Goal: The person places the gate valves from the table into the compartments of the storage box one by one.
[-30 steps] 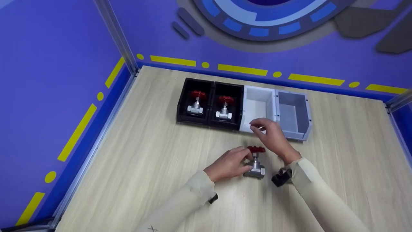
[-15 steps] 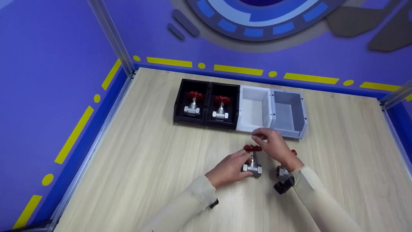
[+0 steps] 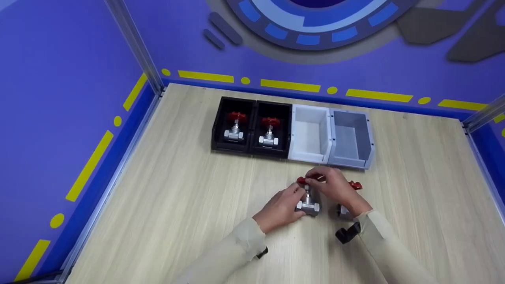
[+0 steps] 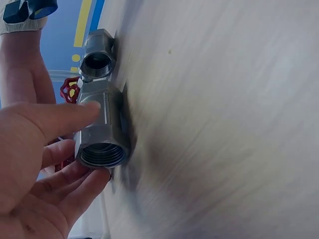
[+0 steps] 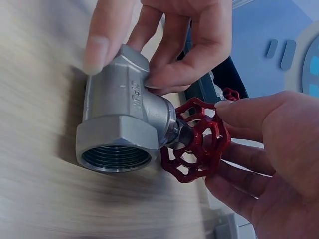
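Note:
My left hand point(image 3: 280, 207) holds the silver body of a gate valve point(image 3: 309, 207) on the table, thumb on one side and fingers on the other. In the right wrist view, the valve body point(image 5: 117, 99) shows a threaded open end. My right hand point(image 3: 335, 188) pinches the rim of its red handwheel point(image 5: 202, 139) between thumb and fingers. A second valve point(image 3: 344, 213) with a red handwheel point(image 3: 356, 185) stands just right of it, partly hidden by my right wrist. The left wrist view shows this second valve point(image 4: 98, 52) beyond the held one.
Joined bins stand in a row at the back. Two black bins point(image 3: 230, 148) each hold a valve with a red handwheel. Beside them are a white bin point(image 3: 307, 157) and a grey bin point(image 3: 349, 161) with nothing seen inside. Blue walls border the wooden table point(image 3: 158, 177).
My right hand has come down from the white bin's front edge onto the handwheel. The second valve, hidden behind my right arm before, has come into view. My left hand stays at the valve.

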